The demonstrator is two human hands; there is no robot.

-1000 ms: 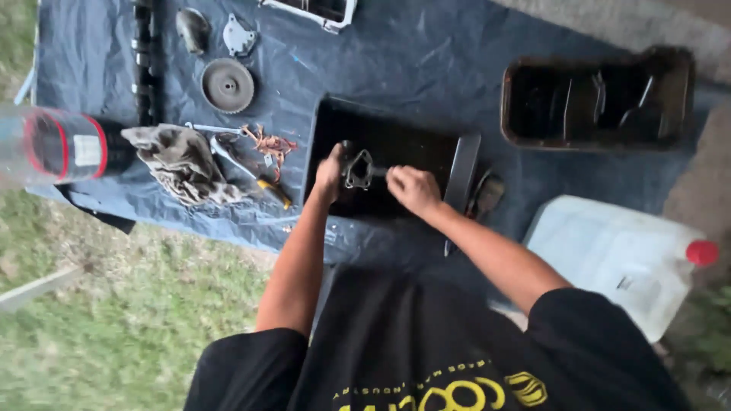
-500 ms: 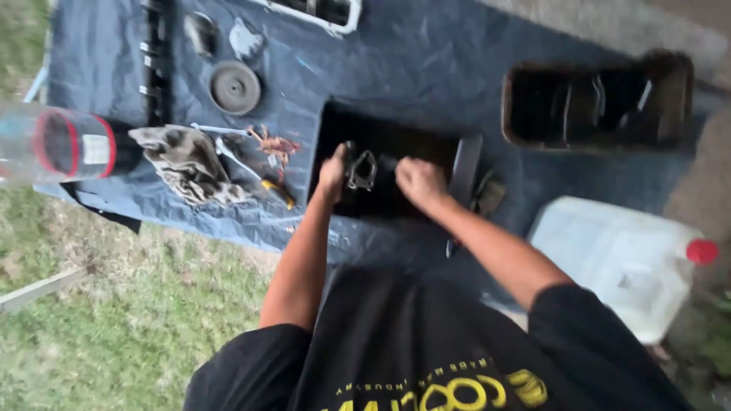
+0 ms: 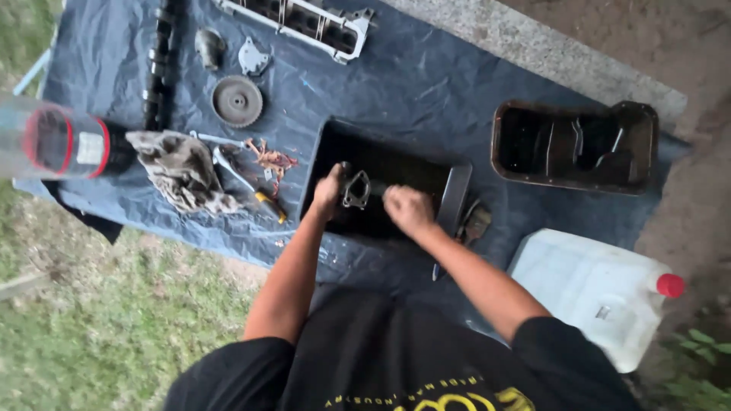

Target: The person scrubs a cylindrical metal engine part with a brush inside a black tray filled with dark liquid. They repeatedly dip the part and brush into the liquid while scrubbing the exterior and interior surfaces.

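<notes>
With our left hand [image 3: 329, 192] grasping the metal part [image 3: 355, 189] over the black tray [image 3: 396, 164] and the right hand [image 3: 407, 209] clenched beside it, we should hold it low.

Black short-sleeved shirt [image 3: 426, 358], yellow lettering.

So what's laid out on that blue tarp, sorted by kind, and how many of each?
Black wash tray: 1
Rusty oil pan: 1
Toothed gear: 1
Camshaft: 1
Grey metal cover: 1
Small metal brackets: 2
Dirty rag: 1
Total: 8
</notes>
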